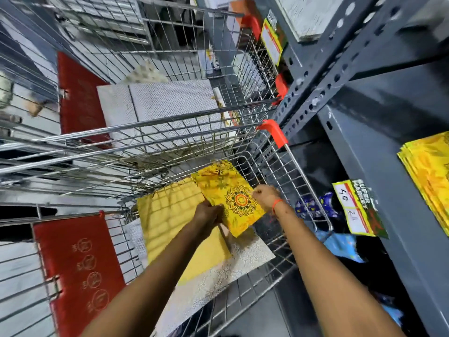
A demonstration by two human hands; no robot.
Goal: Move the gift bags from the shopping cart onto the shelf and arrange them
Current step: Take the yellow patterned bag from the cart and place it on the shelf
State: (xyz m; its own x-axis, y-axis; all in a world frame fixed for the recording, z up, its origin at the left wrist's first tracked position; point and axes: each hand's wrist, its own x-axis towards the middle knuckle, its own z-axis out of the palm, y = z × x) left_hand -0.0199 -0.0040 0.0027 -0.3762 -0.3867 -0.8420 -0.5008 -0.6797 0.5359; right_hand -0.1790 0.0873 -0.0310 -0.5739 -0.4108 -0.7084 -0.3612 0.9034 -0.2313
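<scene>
Right of the fingers [261,193] the cart's wire wall [295,181] stands between them and the grey shelf [379,171] — only over its rim is the way open. Beyond, bare shelf lies beside a yellow stack [430,171] — a price tag [357,210] hangs at its edge.

We stand over the shopping cart [295,181], both hands down in its basket. The left hand [209,214] grips the nine o'clock edge of a gift bag [230,199], the right hand [266,194] its three o'clock edge. That bag lies over another bag [170,222]. At three o'clock runs the shelf [379,166], a stack of bags [430,173] on it.
</scene>
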